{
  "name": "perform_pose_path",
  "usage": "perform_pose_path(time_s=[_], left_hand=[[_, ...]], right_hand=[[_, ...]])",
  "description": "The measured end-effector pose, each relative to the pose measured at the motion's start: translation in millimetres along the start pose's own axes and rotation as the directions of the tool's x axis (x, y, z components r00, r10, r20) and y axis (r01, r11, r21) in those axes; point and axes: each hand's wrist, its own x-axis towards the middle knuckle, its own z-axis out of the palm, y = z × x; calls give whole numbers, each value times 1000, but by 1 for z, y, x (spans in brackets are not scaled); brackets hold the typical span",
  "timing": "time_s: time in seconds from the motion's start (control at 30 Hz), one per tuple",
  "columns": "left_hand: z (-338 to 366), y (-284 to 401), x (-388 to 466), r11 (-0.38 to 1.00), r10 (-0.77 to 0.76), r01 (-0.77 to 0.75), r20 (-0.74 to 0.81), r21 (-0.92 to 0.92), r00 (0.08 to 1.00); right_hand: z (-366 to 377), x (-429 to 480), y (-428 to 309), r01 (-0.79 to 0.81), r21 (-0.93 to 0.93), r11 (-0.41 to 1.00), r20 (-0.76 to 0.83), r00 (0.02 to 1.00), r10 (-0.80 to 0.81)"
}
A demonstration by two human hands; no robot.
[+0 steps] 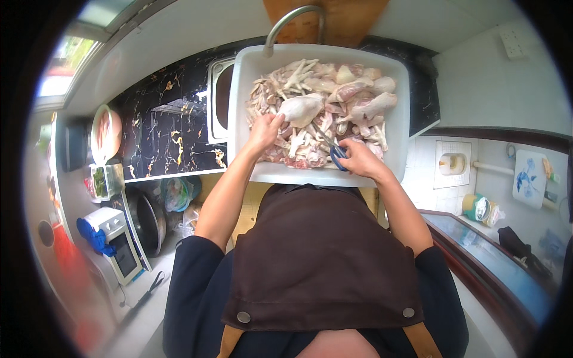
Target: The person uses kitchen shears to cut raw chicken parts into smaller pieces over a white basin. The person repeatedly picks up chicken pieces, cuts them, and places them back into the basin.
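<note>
My left hand (267, 129) grips the near left end of a pale, skin-on piece of raw poultry (302, 109). My right hand (358, 157) has its fingers around the blue handles of a pair of scissors (339, 156); their metal blades point up and left, towards the underside of that piece. Both hands are over a large white plastic tub (397, 154) heaped with raw poultry parts. Among them are clawed feet (299, 77) at the back left and legs with skin (372, 107) at the right. Whether the blades touch the meat I cannot tell.
A curved metal faucet (293, 13) arches over the tub's back rim. At the left is a steel sink (215, 105) in a black marbled counter (165, 134). Further left stand a bowl (106, 134) and a clear plastic container (109, 180). A brown board (327, 20) leans behind.
</note>
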Motion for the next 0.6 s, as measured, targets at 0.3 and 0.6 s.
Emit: perform_pose_path(time_s=[0.3, 0.6], left_hand=[[48, -6, -14, 950, -173, 171, 15, -263, 985], [44, -9, -13, 992, -31, 19, -96, -124, 995]], right_hand=[[-52, -39, -1, 168, -87, 982, 223, 964, -145], [-16, -10, -31, -187, 501, 845, 441, 895, -63]])
